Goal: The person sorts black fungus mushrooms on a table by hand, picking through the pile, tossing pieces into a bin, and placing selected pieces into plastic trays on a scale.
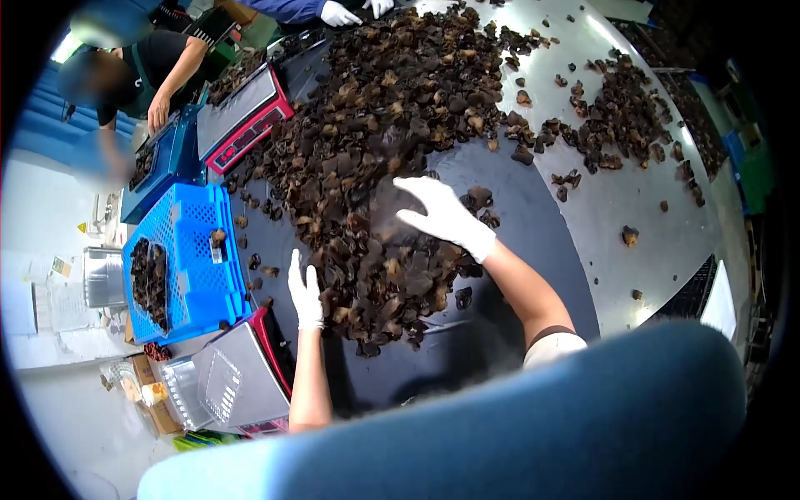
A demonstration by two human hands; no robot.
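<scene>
A large heap of dark brown, curled pieces (392,108) covers the middle of the table. My left hand (306,292), in a white glove, is at the heap's near left edge with its fingers apart and nothing in it. My right hand (442,217), also gloved in white, reaches over the right side of the heap. Its fingers are spread, and it holds nothing. Whether the fingertips touch the pieces cannot be made out.
A blue crate (200,242) with dark pieces stands at the left. Scales with red frames (250,133) sit behind and in front of it. A smaller pile (621,112) lies at the right. Other people work at the upper left and the far edge, one with white gloves (340,14).
</scene>
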